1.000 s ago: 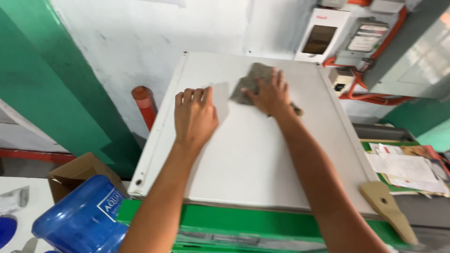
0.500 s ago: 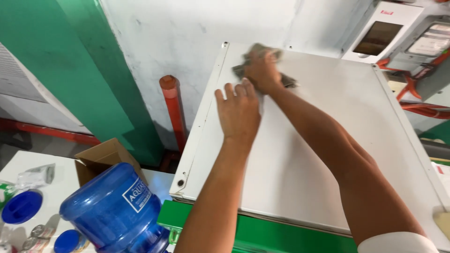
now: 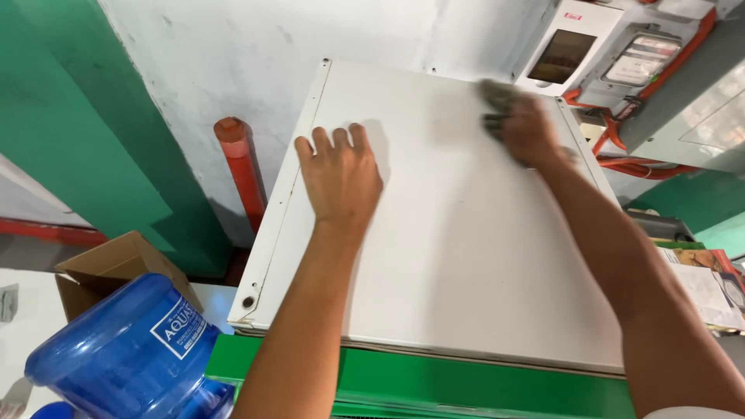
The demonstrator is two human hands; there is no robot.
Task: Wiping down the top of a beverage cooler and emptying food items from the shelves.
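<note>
White panel (image 3: 466, 256), right hand (image 3: 528, 128) on rag (image 3: 497, 95)

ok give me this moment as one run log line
left hand: flat on white panel | right hand: pressing grey cloth at panel's far right corner | nearby: blue water jug

Left hand (image 3: 341, 178) flat on panel (image 3: 458, 256); right hand (image 3: 528, 128) on cloth (image 3: 495, 95), far corner.

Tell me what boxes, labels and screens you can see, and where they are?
Label: white-edged rectangle on the big blue water jug, bottom left.
Cardboard box: brown, open, behind the jug.
Wall unit with dark screen: white box, top right.
Meter box: grey, pale window, beside it.
Papers: colourful pile, right edge.
</note>
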